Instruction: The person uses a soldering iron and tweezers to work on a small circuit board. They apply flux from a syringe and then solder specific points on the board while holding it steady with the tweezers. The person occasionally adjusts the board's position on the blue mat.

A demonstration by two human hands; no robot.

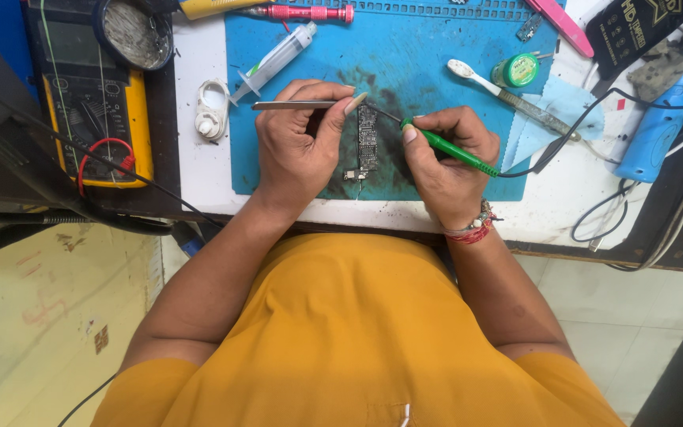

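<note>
On blue mat (436,71), 1 circuit board (367,138), left grip (302,146) pinching tweezers (290,104), right grip (448,154) clasping soldering iron (452,150).

both forearms reach up from the lower frame to its centre; the left hand (300,134) is curled in a pinch, the right hand (446,162) closed in a pen grip.

A yellow multimeter (92,95) sits far left with a round tin (134,32) at its top edge. On the blue mat (428,55) lie a syringe (274,62), a white toothbrush (507,96) and a small green pot (519,69). A blue handheld tool (658,126) lies far right.
</note>
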